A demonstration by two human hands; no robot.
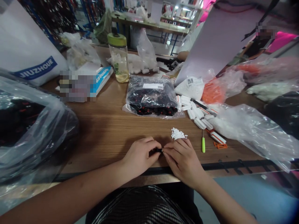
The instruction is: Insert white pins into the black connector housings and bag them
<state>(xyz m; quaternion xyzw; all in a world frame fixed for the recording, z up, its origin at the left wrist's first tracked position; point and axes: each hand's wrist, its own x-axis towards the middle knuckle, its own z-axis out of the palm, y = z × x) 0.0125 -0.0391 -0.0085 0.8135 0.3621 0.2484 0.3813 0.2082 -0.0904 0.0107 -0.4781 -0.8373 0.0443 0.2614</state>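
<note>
"Quick, hands first?"

"Left hand [141,155]: thumb and fingers pinching a small black plastic-looking part [156,150]. Right hand [183,158]: fingers curled, tips meeting at its right end. Gripping it, or some tiny bit there? Can't tell from here."

"Where's the part sitting?"

"Between both hands, over the near side of the brown wood-grain tabletop [100,133]. Left fingers hide much of it."

"Handling?"

"My guess: light, stiff, maybe slick. Too small for the palm; take it by the sides, thumb and fingertips, toward the left end. Fragile? Too little showing."

"Further out?"

"Heap of tiny white pellet-like pieces [177,133], just beyond the right hand. Slim tool with a yellow-green handle [203,144], right of that hand, untouched. Straight ahead, clear plastic bag of black pieces with orange-red bits [151,98]. Next!"
</note>
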